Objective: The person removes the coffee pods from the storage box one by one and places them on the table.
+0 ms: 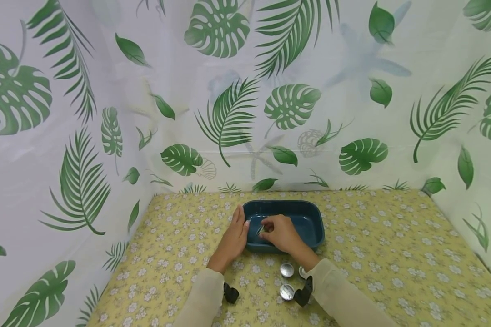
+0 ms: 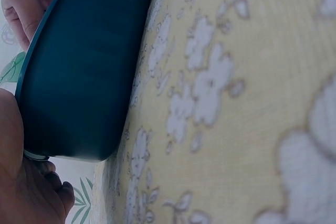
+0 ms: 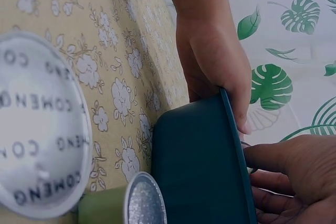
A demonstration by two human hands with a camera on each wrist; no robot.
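A dark blue rectangular basin stands on the table. My left hand grips its left wall, thumb at the rim and fingers along the outside. Over the left part of the basin, my right hand pinches a small coffee capsule between thumb and fingertips. Only a thin pale and greenish edge of that capsule shows; the fingers hide the rest. In the right wrist view, a capsule with a printed foil lid and a green capsule stand outside the basin.
Near the right wrist stand foil-topped capsules: one close to the basin, one nearer me, and one partly hidden by the sleeve. A yellow floral cloth covers the table. Leaf-printed curtains rise behind and at both sides.
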